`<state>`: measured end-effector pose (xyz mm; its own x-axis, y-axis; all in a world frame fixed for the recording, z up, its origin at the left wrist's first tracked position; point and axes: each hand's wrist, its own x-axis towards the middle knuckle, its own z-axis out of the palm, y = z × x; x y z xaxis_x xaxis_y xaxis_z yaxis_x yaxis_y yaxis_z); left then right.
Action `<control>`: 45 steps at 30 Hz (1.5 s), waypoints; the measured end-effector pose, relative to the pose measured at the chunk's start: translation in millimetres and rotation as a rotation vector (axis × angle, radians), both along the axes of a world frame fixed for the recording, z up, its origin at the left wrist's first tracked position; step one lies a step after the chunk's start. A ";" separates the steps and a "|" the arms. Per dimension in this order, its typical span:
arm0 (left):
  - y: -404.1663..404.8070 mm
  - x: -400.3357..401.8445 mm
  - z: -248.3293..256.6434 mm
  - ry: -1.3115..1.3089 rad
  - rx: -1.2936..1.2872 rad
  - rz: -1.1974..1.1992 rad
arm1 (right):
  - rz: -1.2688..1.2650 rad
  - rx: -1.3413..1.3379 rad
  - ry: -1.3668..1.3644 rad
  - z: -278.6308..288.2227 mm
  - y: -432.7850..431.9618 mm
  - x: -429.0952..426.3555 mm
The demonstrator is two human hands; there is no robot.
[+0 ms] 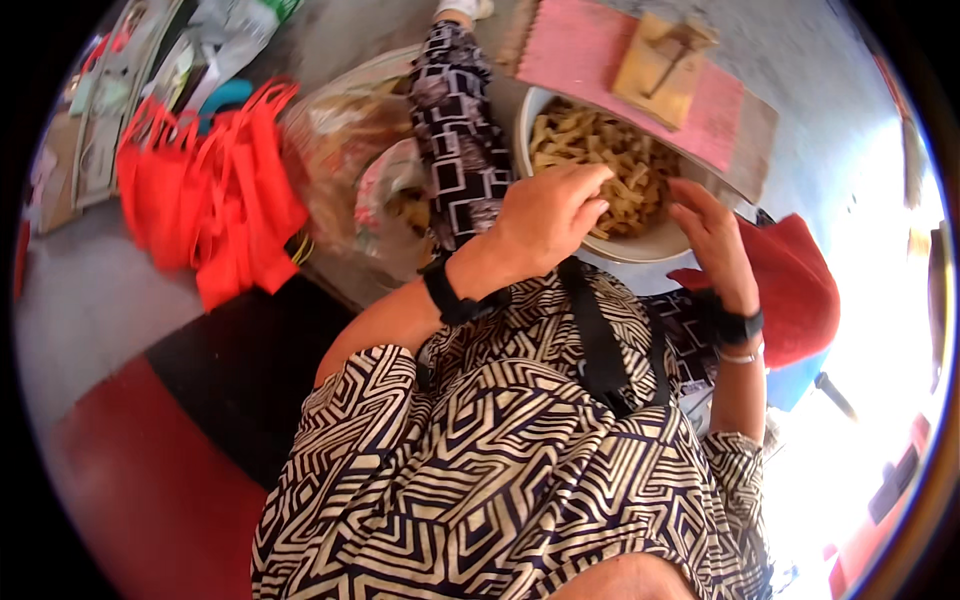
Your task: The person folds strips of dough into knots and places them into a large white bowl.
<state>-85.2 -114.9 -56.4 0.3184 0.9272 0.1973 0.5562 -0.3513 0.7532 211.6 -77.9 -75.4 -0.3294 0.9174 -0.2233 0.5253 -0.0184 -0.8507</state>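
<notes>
A round white tub (649, 251) between my legs holds many short yellowish-brown strips (577, 142). Over its near left part is my left hand (559, 214), thumb and fingertips bent close together; whether something small is between them cannot be made out. My right hand (709, 232) is at the tub's right rim, fingers loosely curved and apart from the thumb, with nothing seen in it. Across the tub's far side lies a pink board (574, 56). On that board rests a small yellowish block (656, 82) with a dark metal piece (670, 67) on top.
Clear plastic bags (337, 165) with yellowish contents lie left of my leg. Farther left are red cloth bags (240, 187) and, beyond them, more plastic bags (251, 34). A red cloth (795, 292) hangs beside my right wrist. My patterned trouser leg (457, 135) stretches along the tub's left side.
</notes>
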 end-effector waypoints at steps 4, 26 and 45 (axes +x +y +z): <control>-63.8 -90.6 -57.9 -0.216 -0.352 0.354 | -0.030 -0.092 -0.003 -15.4 -40.0 13.5; -147.4 -263.7 -341.6 -0.263 -0.770 0.944 | 0.082 -0.023 0.030 -7.9 -39.3 24.1; -72.1 -168.6 -5.0 -2.083 -0.900 0.404 | 0.415 -0.203 0.240 39.2 -50.8 -94.6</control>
